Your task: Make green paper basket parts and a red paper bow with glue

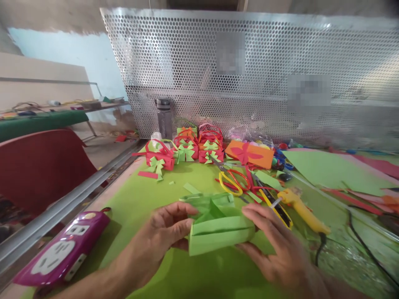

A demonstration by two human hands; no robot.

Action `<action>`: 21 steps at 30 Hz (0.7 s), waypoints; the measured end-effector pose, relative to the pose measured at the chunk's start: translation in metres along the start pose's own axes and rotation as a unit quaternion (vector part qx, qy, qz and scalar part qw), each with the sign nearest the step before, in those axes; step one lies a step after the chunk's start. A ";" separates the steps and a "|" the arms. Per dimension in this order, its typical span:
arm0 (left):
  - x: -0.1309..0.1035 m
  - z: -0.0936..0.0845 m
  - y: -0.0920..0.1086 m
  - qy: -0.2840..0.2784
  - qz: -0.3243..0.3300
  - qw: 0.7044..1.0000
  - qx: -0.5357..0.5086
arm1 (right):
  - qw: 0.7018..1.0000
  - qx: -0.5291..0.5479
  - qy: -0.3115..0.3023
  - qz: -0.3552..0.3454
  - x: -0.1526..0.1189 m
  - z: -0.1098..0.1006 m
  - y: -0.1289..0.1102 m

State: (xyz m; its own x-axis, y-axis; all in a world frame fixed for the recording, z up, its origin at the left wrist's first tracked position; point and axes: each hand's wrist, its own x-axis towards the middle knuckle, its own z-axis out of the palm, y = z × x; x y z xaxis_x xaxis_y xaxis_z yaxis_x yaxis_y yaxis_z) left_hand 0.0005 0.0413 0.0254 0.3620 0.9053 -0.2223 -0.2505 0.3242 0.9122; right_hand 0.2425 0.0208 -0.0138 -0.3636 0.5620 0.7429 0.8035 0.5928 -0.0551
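A light green folded paper box (221, 237) is held up over the green-covered table, its top open and its flaps folded inward. My left hand (162, 232) pinches its left end between thumb and fingers. At the right end, my right hand (271, 245) grips it, with fingers on the upper edge and the thumb below. Just beyond the box lie scissors (232, 182) with yellow and red handles, among paper scraps. A yellow-edged utility knife (276, 207) and a yellow glue gun (304, 209) rest to the right.
Small red and green paper baskets (160, 160) with bows stand at the back, beside an orange paper box (251, 154). Behind them are a grey bottle (164, 118) and a perforated metal panel (187, 54). A purple power strip (62, 249) lies left; green paper sheets (339, 170) lie right.
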 end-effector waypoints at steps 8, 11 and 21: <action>-0.002 0.000 -0.005 0.058 0.042 0.997 0.022 | 1.000 -0.018 0.006 0.004 0.001 0.001 -0.001; -0.004 0.003 -0.004 0.055 0.046 0.997 0.014 | 1.000 -0.024 0.003 -0.006 0.002 -0.001 0.001; -0.007 0.000 -0.009 0.052 0.098 0.992 0.059 | 0.997 -0.071 0.011 -0.041 0.005 -0.007 0.005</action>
State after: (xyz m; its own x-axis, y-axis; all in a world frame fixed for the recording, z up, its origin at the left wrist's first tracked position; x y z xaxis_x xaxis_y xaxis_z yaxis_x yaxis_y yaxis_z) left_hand 0.0004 0.0320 0.0192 0.2208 0.9731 -0.0652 -0.1977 0.1102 0.9740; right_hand 0.2484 0.0224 -0.0053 -0.4219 0.5009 0.7557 0.8305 0.5478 0.1006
